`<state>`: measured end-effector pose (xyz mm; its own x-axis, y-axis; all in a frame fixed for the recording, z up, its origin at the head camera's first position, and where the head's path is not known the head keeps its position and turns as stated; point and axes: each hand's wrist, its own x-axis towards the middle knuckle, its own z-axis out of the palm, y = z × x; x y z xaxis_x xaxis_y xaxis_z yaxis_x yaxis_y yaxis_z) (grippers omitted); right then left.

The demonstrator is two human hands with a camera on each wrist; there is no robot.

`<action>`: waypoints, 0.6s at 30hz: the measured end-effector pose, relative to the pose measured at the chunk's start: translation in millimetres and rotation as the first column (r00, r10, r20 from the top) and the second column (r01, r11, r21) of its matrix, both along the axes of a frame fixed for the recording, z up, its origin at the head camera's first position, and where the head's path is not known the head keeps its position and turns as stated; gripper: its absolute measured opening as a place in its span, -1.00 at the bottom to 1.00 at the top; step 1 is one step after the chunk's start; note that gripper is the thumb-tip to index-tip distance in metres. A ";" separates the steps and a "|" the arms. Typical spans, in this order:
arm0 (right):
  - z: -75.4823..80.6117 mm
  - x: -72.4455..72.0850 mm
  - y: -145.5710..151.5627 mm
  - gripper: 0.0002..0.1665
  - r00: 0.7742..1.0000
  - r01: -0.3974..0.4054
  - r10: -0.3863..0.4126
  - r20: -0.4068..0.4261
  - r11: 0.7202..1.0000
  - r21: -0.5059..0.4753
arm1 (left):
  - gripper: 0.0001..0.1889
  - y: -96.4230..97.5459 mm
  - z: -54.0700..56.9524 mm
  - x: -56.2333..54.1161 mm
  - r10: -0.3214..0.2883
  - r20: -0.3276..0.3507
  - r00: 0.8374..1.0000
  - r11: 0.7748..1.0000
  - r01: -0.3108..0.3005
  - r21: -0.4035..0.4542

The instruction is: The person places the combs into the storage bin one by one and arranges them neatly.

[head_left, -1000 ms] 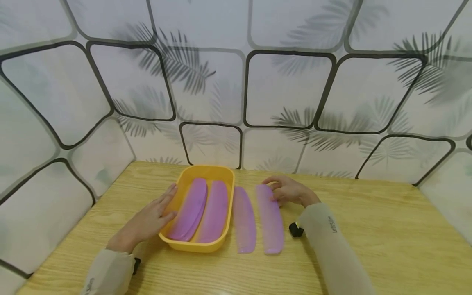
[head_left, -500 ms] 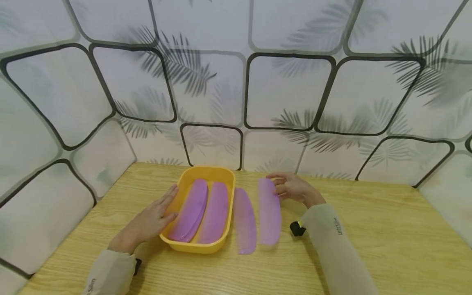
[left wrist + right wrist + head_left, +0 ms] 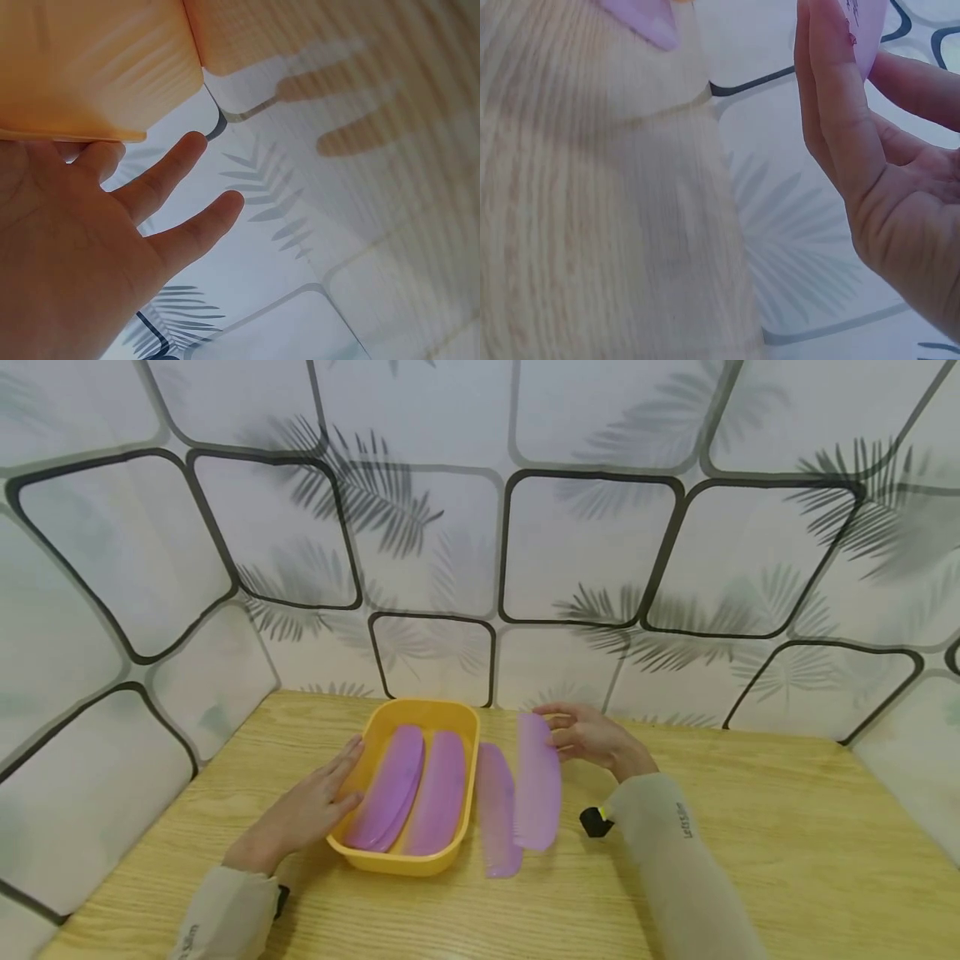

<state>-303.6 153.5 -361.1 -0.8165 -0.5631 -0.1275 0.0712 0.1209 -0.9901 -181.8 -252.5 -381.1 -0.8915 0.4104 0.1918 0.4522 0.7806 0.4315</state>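
My right hand (image 3: 588,739) pinches the far end of a translucent purple comb (image 3: 537,785) between thumb and fingers. This comb is raised, its lower end overlapping a second purple comb (image 3: 495,814) that lies on the table right of the yellow tray (image 3: 401,863). In the right wrist view, part of the held comb (image 3: 871,34) shows between thumb and fingers. Inside the tray, a purple comb (image 3: 441,793) lies on the right, beside overlapping combs (image 3: 386,789) on the left. My left hand (image 3: 311,810) rests at the tray's left rim, fingers extended.
The wood-grain table (image 3: 750,843) reaches to a patterned wall (image 3: 585,543) at the back, with another wall (image 3: 75,585) along the left. A small black wrist device (image 3: 596,822) sits beside the right sleeve (image 3: 675,852).
My right hand has lifted the comb off the table and moved it away from me, then left toward the comb lying beside the tray. The left hand stays at the tray.
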 end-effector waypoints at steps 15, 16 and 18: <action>9.8 2.1 -27.2 -0.25 1.000 0.024 -0.023 0.016 0.999 -0.032 | -0.32 -0.3 0.7 -1.6 -0.012 -0.003 1.000 1.000 0.012 0.005; 10.1 2.3 -29.0 -0.25 1.000 0.026 -0.026 0.017 0.999 -0.038 | -0.32 -0.2 0.6 -1.8 -0.014 -0.003 1.000 1.000 0.014 0.006; 9.8 2.2 -32.0 -0.26 0.999 0.031 -0.029 0.024 0.998 -0.054 | -0.32 0.0 0.4 -1.9 -0.015 -0.001 1.000 1.000 0.015 0.007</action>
<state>-301.4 121.4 -351.3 -0.8303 -0.5449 -0.1169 0.0973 0.0647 -0.9931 -183.7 -252.5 -380.7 -0.8852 0.4220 0.1956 0.4640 0.7710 0.4363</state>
